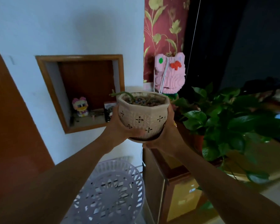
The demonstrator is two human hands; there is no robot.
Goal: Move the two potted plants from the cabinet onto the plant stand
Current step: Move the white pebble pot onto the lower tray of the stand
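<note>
One beige patterned pot (pixel 142 115) with a thin green sprout was held in the air by two hands, the left hand (pixel 118 125) and right hand (pixel 166 135) cupped around its sides and base. A second, leafy potted plant (pixel 225 120) stood on the cabinet (pixel 176 183). One white lattice plant stand (pixel 113 189) lay below.

There's a little duck brick figure (pixel 82 106) sitting in the wall niche (pixel 81 59) near its left wall, and a pink brick cat (pixel 170 73) against the flowery red wallpaper (pixel 162 21).
</note>
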